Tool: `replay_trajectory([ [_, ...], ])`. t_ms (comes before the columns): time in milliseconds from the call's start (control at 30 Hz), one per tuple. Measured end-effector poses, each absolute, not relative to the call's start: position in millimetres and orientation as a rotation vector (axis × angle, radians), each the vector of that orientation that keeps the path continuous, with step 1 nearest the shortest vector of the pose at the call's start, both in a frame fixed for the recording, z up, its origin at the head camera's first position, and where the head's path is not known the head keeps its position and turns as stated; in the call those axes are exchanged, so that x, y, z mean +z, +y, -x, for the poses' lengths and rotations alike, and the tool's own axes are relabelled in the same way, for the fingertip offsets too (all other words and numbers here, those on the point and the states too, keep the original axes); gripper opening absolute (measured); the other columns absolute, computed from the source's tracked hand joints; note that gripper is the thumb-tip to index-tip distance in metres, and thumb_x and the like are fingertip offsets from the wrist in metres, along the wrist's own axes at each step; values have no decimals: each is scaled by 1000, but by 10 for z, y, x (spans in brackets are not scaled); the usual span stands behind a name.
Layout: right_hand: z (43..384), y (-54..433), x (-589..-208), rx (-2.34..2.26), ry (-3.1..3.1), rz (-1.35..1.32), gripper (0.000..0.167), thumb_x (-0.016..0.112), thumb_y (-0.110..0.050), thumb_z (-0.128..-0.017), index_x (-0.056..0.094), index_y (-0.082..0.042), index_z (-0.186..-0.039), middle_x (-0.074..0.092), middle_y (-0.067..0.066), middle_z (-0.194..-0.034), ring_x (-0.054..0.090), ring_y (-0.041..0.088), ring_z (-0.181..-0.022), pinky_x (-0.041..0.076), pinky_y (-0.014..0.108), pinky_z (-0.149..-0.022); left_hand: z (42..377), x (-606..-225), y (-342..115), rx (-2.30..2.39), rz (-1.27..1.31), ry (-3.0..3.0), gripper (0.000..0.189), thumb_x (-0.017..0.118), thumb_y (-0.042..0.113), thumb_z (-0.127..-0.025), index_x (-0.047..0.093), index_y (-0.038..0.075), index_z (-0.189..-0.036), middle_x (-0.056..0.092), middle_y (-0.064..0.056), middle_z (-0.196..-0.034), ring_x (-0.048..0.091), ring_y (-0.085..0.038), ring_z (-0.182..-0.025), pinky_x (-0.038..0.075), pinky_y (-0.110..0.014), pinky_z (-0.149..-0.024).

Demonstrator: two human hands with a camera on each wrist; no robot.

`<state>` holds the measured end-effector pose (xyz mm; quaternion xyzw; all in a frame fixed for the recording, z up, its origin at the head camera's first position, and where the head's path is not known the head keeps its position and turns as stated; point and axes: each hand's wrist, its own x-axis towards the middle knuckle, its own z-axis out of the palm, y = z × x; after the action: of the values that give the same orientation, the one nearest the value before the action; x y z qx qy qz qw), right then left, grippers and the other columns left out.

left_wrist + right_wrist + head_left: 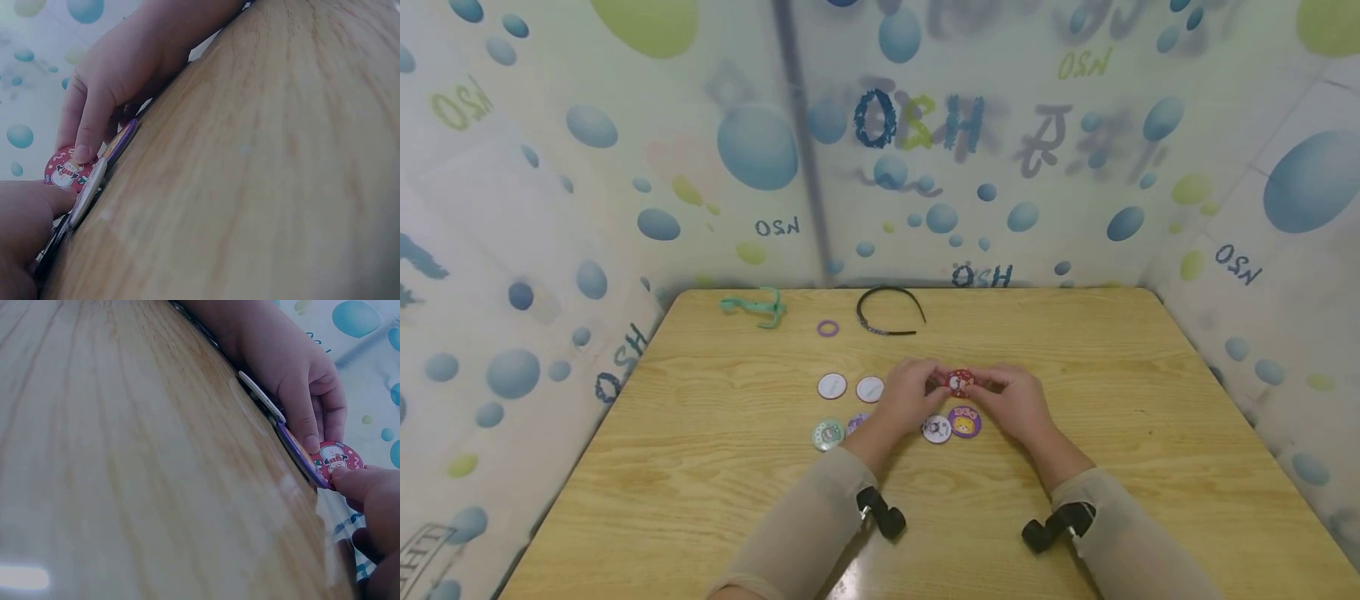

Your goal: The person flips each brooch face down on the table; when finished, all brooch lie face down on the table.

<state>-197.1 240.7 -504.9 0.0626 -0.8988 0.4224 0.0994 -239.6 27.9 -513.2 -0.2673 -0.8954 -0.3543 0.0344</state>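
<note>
Head view, left hand (910, 396) and right hand (1015, 404) pinching a red badge (960, 383) toward the far edge of the worktop (1150, 467), left wrist view, its snowman print (64, 175) showing, right wrist view, a purple badge (299, 452) just beside it

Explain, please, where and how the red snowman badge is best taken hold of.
Probably best gripped at opposite edges: the red snowman badge is a thin, round disc, tilted up from the table. Come from its left and right sides, pinching the rim, as the left hand and right hand do, which leaves most of the print uncovered.
</note>
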Motion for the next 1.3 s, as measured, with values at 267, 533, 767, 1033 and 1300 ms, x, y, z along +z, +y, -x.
replay_trajectory([
  [267,1975,2405,-5050,1272,-2623,-200,20,85,-22,-94,84,-16,-113,80,-1,-101,70,18,-91,56,33,-78,2409,-5148,271,-1077,830,-2743,18,80,21,-98,78,19,-116,75,12,-99,63,-13,-102,50,-37,-98],
  [533,1982,2401,-5074,1269,-2595,-212,17,86,-21,-93,85,-15,-109,80,0,-100,70,19,-90,56,32,-78,2396,-5140,267,-1075,817,-2746,16,79,22,-98,78,20,-115,74,11,-98,62,-15,-103,50,-38,-98],
  [767,1976,2393,-5063,1292,-2605,-161,15,86,-21,-93,85,-15,-107,80,0,-100,70,17,-89,56,30,-76,2398,-5143,262,-1104,823,-2725,15,79,21,-98,78,20,-113,75,10,-99,62,-14,-101,50,-37,-97],
  [1033,1958,2392,-5047,1310,-2602,-141,12,85,-21,-94,85,-14,-104,78,0,-98,67,16,-85,54,27,-72,2394,-5135,267,-1127,820,-2714,13,78,19,-99,79,19,-112,76,10,-99,63,-14,-101,50,-37,-97],
  [1300,1956,2399,-5049,1328,-2575,-146,11,85,-21,-95,85,-13,-102,78,2,-97,67,17,-83,53,27,-70,2391,-5124,277,-1118,798,-2730,10,78,21,-99,79,21,-109,76,11,-98,62,-12,-98,49,-36,-95],
])
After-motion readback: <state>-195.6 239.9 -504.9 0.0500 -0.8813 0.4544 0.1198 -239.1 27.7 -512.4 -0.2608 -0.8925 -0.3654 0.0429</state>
